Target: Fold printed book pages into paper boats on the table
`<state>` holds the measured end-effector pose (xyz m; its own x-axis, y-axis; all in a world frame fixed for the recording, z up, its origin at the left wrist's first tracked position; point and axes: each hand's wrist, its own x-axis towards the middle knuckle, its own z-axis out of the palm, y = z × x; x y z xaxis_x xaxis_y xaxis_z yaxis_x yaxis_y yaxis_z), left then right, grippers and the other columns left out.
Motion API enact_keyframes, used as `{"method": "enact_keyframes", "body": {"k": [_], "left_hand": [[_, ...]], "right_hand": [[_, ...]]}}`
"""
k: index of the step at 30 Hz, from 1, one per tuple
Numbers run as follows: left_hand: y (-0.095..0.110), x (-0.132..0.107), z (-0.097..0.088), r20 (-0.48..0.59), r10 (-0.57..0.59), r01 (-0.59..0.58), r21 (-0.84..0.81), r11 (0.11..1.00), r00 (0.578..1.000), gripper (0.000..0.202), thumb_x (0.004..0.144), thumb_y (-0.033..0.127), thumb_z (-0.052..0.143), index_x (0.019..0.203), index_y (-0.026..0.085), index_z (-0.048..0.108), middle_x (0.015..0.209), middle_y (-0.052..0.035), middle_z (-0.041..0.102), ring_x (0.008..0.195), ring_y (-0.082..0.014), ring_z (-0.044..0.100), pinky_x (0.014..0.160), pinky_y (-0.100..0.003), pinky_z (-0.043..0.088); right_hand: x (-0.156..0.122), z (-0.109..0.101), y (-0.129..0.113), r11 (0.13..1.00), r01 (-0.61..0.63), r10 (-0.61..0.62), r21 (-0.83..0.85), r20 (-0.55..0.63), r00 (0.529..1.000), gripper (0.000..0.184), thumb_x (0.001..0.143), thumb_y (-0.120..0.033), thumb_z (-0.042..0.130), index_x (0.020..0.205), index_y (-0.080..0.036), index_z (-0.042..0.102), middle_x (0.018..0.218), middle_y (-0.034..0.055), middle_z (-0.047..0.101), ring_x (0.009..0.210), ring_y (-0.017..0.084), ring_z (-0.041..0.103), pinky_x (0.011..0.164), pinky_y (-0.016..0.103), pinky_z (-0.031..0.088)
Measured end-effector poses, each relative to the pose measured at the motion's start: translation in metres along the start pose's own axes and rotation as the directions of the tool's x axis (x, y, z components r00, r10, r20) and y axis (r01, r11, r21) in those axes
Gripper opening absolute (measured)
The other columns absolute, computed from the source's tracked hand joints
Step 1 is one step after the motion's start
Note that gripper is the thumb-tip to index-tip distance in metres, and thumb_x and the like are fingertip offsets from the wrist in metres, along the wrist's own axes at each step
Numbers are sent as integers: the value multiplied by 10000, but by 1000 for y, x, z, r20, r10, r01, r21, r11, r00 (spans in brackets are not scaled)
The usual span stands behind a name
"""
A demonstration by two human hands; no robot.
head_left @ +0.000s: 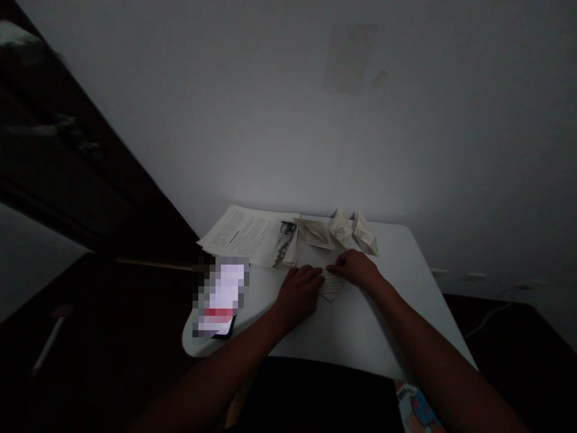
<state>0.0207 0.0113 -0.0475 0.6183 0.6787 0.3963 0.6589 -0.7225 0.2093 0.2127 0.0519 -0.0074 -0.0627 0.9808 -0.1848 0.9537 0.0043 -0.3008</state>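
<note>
A small folded piece of printed paper [332,291] lies on the white table with a pointed corner toward me. My left hand [301,293] presses on its left side, fingers bent together over the edge and holding it. At the upper right edge of the paper, my right hand [359,268] pinches it between thumb and forefinger. Just beyond my hands sit a flatter folded paper boat [315,233] and two upright ones, a left boat [341,228] and a right boat [365,233]. My fingers cover part of the folded paper.
A stack of printed sheets [247,234] lies at the table's back left. A phone [223,300] with a blurred-out screen rests near the left edge of the table [324,337]. Behind is a pale wall [270,120]; a dark door [58,132] stands left.
</note>
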Motion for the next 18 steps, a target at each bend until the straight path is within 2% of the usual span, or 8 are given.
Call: {"method": "enact_keyframes", "body": {"k": [11,18], "left_hand": [[0,0,-2,10,-7,8,-37,999,1000,299,787,123,500,1054,206,606,1202,-65,580,1097,-224,489,894,-417,365],[0,0,-1,9,-15,15,-40,999,1000,303,789,117,501,1060,208,599,1204,-48,586,1098,-226,488,897,-419,353]], "right_hand": [[-25,0,20,999,-20,21,34,-20,1000,268,716,-467,618,634,-218,670,679,25,666,619,151,585,500,240,331],[-29,4,32,992,23,-19,122,-39,999,305,718,-477,601,574,-211,636,605,5,634,557,138,561,501,242,340]]}}
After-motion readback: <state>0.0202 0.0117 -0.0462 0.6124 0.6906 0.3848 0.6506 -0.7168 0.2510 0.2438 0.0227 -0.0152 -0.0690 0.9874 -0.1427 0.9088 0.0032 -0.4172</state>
